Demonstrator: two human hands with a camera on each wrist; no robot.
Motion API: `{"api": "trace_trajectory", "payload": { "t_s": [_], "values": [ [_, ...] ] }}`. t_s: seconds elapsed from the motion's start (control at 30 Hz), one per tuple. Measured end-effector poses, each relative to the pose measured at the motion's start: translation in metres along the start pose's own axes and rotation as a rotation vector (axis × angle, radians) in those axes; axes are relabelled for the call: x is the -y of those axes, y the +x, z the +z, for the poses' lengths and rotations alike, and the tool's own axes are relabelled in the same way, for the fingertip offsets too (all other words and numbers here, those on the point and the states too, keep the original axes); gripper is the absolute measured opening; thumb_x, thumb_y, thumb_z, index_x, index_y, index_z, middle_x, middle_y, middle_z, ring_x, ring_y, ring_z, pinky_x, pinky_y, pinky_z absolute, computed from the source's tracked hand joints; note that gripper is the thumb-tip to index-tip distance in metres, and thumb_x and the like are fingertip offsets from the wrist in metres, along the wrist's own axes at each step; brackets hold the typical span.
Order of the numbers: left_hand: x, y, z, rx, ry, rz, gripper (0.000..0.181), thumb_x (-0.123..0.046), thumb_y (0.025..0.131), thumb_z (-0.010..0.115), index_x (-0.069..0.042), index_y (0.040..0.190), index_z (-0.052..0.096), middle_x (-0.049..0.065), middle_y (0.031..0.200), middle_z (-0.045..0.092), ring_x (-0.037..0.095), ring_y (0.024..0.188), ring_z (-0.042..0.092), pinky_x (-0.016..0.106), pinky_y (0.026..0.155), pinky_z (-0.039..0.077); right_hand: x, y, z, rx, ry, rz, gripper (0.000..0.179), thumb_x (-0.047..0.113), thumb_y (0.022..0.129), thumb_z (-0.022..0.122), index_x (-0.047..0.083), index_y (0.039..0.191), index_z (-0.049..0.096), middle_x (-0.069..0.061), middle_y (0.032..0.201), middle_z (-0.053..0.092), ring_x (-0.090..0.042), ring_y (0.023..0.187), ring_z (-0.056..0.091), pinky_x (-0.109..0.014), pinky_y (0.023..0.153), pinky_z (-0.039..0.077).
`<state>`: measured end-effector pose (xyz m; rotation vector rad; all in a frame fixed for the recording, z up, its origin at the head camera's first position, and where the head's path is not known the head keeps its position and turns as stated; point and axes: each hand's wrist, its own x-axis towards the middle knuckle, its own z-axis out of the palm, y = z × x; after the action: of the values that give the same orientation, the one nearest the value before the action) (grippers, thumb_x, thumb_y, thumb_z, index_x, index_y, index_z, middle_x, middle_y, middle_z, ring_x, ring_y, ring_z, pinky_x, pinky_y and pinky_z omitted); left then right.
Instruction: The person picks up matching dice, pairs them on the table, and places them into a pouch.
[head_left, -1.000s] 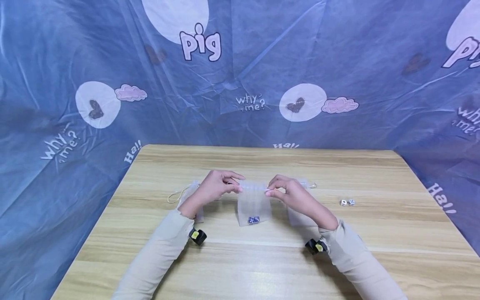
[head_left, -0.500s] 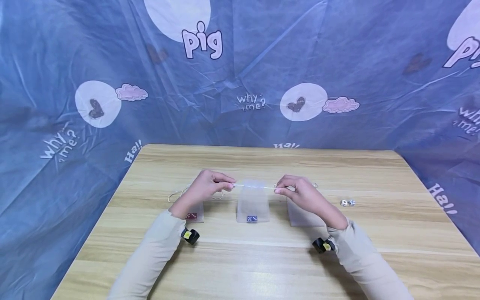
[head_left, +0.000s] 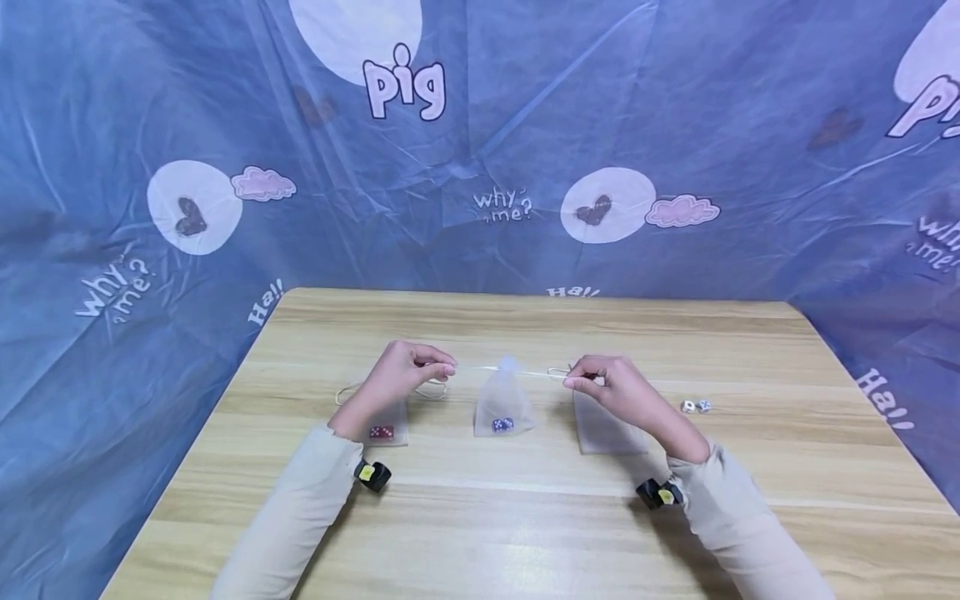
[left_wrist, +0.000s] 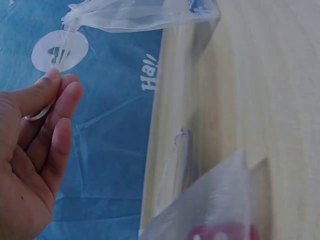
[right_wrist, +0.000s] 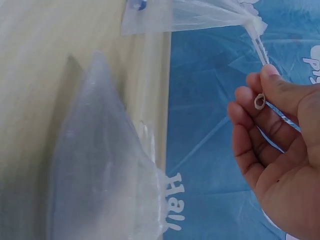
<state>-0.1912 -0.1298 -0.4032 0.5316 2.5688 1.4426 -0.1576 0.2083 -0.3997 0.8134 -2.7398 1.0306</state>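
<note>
A sheer white drawstring bag (head_left: 504,400) with blue dice (head_left: 502,425) at its bottom hangs between my hands, its neck gathered tight. My left hand (head_left: 411,371) pinches the drawstring (left_wrist: 61,56) on one side between thumb and fingers. On the other side my right hand (head_left: 611,385) pinches the opposite drawstring end (right_wrist: 262,52), and a small loop of it shows at the fingers in the right wrist view. Under my left wrist lies a second sheer bag (head_left: 397,417) with red dice (head_left: 381,432) inside. Beneath my right hand is a third sheer bag (head_left: 607,429), partly covered.
Two white dice (head_left: 696,406) lie at the right on the wooden table (head_left: 495,533). A blue printed cloth (head_left: 480,125) hangs behind the table's far edge. Loose cord (head_left: 432,390) from the left bag trails near my left hand.
Both hands have moved apart, pulling the drawstring outward. The bag's mouth has drawn from wide and flat to a narrow neck. The red dice have come into view.
</note>
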Motion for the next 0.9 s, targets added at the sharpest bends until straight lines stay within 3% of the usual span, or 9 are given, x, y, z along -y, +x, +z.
{"api": "trace_trajectory", "payload": {
  "t_s": [0.2,0.37,0.6,0.7,0.9],
  "values": [
    [0.005,-0.002,0.003,0.003,-0.020,-0.013,0.018,-0.022,0.086,0.072,-0.009,0.099,0.075,0.009,0.089,0.076,0.032,0.082,0.071,0.047,0.077,0.056,0.002,-0.001,0.011,0.055,0.059,0.085,0.013,0.017,0.090,0.067,0.006,0.090,0.072,-0.004,0.085,0.071,-0.003,0.072,0.055,-0.021,0.063,0.048],
    [0.004,-0.003,0.006,0.029,-0.051,-0.011,0.017,-0.025,0.087,0.070,-0.013,0.099,0.074,0.007,0.092,0.075,0.034,0.088,0.070,0.049,0.078,0.056,0.006,0.004,0.028,0.129,0.113,0.127,0.014,0.012,0.090,0.065,0.002,0.095,0.073,-0.012,0.086,0.072,-0.008,0.064,0.053,-0.020,0.059,0.047],
    [0.005,-0.003,0.012,0.060,-0.031,0.011,0.014,-0.027,0.088,0.070,-0.017,0.098,0.073,0.002,0.100,0.073,0.028,0.092,0.068,0.039,0.080,0.056,0.012,0.014,0.055,0.205,0.088,0.124,0.019,0.014,0.089,0.066,0.002,0.102,0.073,-0.013,0.099,0.074,-0.009,0.076,0.059,-0.023,0.069,0.050],
    [0.006,-0.003,0.015,0.073,0.011,0.026,0.013,-0.028,0.088,0.069,-0.018,0.096,0.073,0.000,0.103,0.073,0.020,0.094,0.067,0.031,0.081,0.055,0.015,0.018,0.062,0.194,0.059,0.139,0.019,0.014,0.088,0.067,0.003,0.101,0.072,-0.010,0.093,0.074,-0.010,0.076,0.061,-0.025,0.071,0.050],
    [0.009,-0.004,0.021,0.084,0.050,0.030,0.011,-0.024,0.089,0.068,-0.016,0.096,0.072,-0.001,0.100,0.072,0.012,0.093,0.065,0.031,0.087,0.053,0.017,0.025,0.066,0.163,0.083,0.242,0.027,0.011,0.085,0.069,-0.001,0.110,0.066,-0.004,0.070,0.062,-0.009,0.056,0.048,-0.021,0.050,0.041]
  ]
}}
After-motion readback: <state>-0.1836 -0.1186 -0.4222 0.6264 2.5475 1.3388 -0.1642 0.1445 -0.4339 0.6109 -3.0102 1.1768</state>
